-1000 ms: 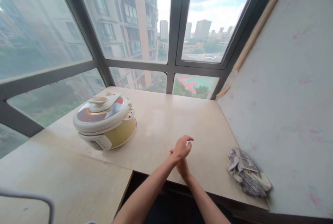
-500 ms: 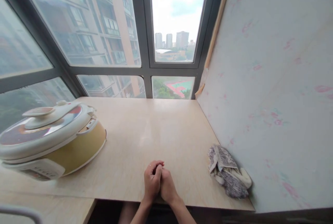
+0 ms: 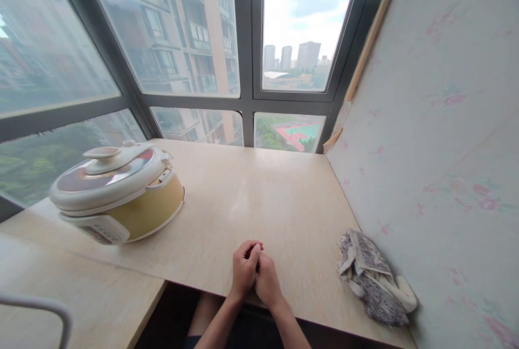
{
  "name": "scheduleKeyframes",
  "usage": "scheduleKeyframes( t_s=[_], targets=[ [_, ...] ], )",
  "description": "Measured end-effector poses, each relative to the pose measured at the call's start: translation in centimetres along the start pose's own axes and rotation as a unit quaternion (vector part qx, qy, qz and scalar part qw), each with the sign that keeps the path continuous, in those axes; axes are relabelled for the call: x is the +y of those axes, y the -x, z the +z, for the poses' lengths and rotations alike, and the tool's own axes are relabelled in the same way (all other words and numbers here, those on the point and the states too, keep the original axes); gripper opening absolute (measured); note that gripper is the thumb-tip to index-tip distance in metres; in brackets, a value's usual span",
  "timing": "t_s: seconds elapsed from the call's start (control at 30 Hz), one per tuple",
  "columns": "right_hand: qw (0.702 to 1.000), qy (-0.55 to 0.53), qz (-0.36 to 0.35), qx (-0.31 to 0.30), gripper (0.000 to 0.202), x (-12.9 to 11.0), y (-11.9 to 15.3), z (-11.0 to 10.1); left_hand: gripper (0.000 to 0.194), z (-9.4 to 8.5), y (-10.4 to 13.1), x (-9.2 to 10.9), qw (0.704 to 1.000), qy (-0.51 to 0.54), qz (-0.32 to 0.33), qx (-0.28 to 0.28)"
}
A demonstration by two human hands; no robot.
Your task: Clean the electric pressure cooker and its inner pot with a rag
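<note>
Window (image 3: 246, 40): panes cut off at the top, hazy on the left.
Table (image 3: 263, 192): below the window, near edge partly hidden behind the forearms (image 3: 287, 324).
Cooker (image 3: 152, 213): on the table, its panel (image 3: 106, 231) too blurred to read.
Cloth (image 3: 375, 278): crumpled beside the wall (image 3: 425, 138).
Hands: left hand (image 3: 243, 272) and right hand (image 3: 267, 278) clasped together at the table's near edge, clenched; whatever lies between them, I can't tell. A second ago, their wrists crossed.

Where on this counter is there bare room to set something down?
The widest free patch of counter lies between the cooker and the crumpled cloth, beyond the clasped left hand and right hand, back to the window frame. Another lies between the right hand and the cloth. It's crowded beside the wall, where the cloth lies.
</note>
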State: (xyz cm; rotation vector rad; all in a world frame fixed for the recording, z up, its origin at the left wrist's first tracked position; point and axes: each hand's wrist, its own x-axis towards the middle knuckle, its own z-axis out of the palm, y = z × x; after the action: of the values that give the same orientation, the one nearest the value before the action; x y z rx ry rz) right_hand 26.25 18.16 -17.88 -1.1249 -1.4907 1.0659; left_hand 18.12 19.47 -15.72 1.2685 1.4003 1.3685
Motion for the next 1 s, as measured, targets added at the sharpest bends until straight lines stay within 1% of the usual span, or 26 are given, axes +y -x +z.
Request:
scheduleKeyframes(
  t_s=[0.13, 0.23, 0.37, 0.47, 0.7, 1.0],
  targets=[
    [0.999, 0.022, -0.019, 0.016, 0.028, -0.18, 0.15, -0.09, 0.033, 0.04, 0.07, 0.12, 1.000, 0.002, -0.002, -0.001],
    [0.999, 0.020, -0.030, 0.020, 0.029, -0.22, 0.26, -0.16, 0.032, 0.02, 0.14, 0.22, 1.000, 0.000, 0.001, 0.008],
    [0.999, 0.022, -0.023, 0.013, 0.031, 0.02, 0.31, -0.27, 0.031, -0.03, 0.19, 0.22, 1.000, 0.007, 0.003, 0.015],
    [0.999, 0.029, -0.015, 0.005, 0.029, 0.12, 0.31, -0.35, 0.030, -0.03, 0.17, 0.12, 1.000, 0.009, 0.003, 0.015],
    [1.000, 0.023, -0.008, 0.000, 0.027, -0.31, 0.13, -0.52, 0.029, -0.02, 0.18, -0.03, 1.000, 0.026, -0.001, 0.013],
    [0.999, 0.037, -0.006, 0.010, 0.027, 0.26, 0.35, -0.72, 0.027, -0.01, 0.41, -0.26, 0.999, 0.035, 0.002, 0.017]
  ],
)
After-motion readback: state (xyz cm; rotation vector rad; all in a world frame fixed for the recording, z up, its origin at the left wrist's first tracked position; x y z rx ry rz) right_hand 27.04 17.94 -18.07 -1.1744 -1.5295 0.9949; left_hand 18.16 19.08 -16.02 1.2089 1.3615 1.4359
